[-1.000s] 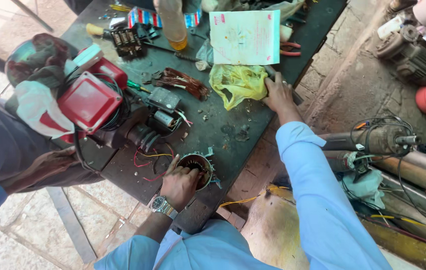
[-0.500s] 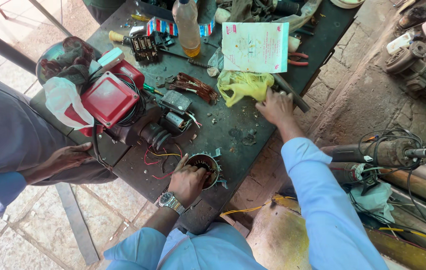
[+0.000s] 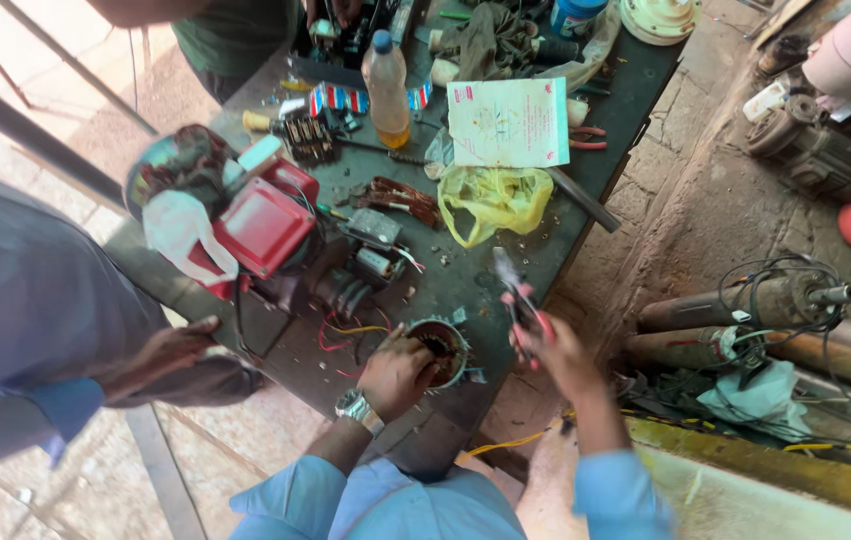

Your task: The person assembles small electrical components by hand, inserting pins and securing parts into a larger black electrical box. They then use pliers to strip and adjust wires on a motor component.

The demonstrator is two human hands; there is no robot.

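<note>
On the cluttered workbench (image 3: 506, 270), left hand (image 3: 396, 370) grips the motor stator (image 3: 443, 350); right hand (image 3: 546, 345) clasps red-handled pliers (image 3: 521, 300).

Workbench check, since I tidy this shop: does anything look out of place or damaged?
The red machine lies tilted among loose wires, and small debris dots the bench. The left hand grips a stripped motor core; the right hand holds red-handled pliers.

Yellow bag (image 3: 494, 198), red-handled pliers (image 3: 524, 312)

Plastic bottles: one (image 3: 387, 88), beside the paper sheet (image 3: 507, 122)
Yellow bags: one (image 3: 494, 198), below that sheet
Red housings: one (image 3: 264, 226), left of it
Pliers: one pair (image 3: 523, 305)
</note>
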